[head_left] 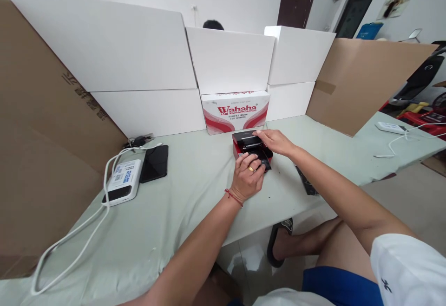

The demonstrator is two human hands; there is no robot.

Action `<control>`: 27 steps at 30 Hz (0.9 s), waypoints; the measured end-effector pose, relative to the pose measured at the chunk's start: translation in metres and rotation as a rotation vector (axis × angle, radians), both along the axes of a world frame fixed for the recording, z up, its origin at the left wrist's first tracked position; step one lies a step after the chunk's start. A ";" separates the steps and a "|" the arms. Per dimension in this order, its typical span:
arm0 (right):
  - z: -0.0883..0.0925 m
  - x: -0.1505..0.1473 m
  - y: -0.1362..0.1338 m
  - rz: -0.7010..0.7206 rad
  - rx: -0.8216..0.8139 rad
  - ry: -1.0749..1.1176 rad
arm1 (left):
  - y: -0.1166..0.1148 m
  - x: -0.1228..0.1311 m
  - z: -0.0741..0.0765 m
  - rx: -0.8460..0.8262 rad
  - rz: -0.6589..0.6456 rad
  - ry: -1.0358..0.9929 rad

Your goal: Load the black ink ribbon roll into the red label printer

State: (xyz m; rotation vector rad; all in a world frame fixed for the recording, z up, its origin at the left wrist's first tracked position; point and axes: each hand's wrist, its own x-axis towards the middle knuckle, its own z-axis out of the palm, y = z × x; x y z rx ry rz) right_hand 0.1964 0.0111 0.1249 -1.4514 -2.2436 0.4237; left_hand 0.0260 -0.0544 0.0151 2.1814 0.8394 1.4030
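A small red and black box point(248, 141) lies on the pale green table cover point(195, 180), in front of a white carton printed "Wahaha" point(236, 111). My left hand point(247, 177) rests on the box's near end with its fingers curled over it; a ring shows on one finger and a red string on the wrist. My right hand point(275, 141) lies on the box's right side, fingers flat and reaching across its top. Both hands touch the box. What lies under my left fingers is hidden.
A white power bank point(124, 180) with a long white cable point(69, 238) and a black phone point(154, 162) lie at the left. White foam boards point(111, 50) and brown cardboard point(362, 81) wall the table. A power strip point(392, 127) sits far right. A person's head top point(213, 24) shows behind the boards.
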 end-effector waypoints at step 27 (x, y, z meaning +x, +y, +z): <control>-0.063 0.005 -0.041 -0.018 0.158 0.405 | 0.061 -0.031 -0.024 -0.522 -0.077 -0.575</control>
